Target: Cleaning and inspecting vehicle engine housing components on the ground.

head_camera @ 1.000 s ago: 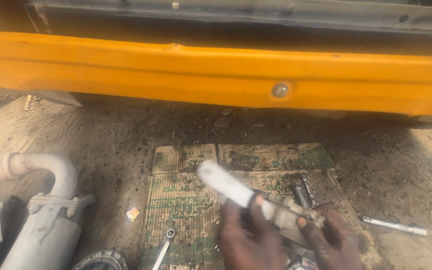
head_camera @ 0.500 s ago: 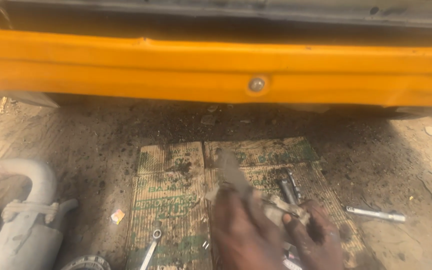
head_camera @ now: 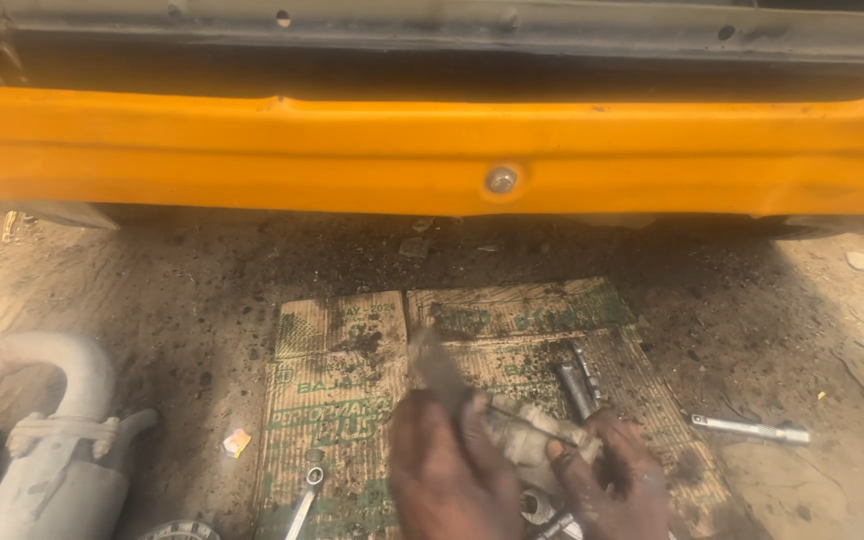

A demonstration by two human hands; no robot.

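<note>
My left hand [head_camera: 452,475] grips the handle of a tool [head_camera: 437,362] whose upper end is blurred with motion; I cannot tell its kind. My right hand [head_camera: 610,480] holds a small pale grey metal part [head_camera: 527,432] against the tool, low in the view. Both hands hover over a flattened, oil-stained cardboard sheet [head_camera: 352,370] lying on the dirt ground. A thin rod or wire crosses between the two hands over the part.
An orange vehicle body panel [head_camera: 252,150] with a bolt [head_camera: 500,180] spans the top. A grey exhaust pipe and muffler [head_camera: 47,440] lie at bottom left. A spanner [head_camera: 304,495], a dark socket bar [head_camera: 577,385] and a silver tube wrench [head_camera: 752,430] lie on the ground.
The view has shifted so the panel's bolt sits nearer the centre. The tool in my left hand has swung down from a raised slant and is now blurred.
</note>
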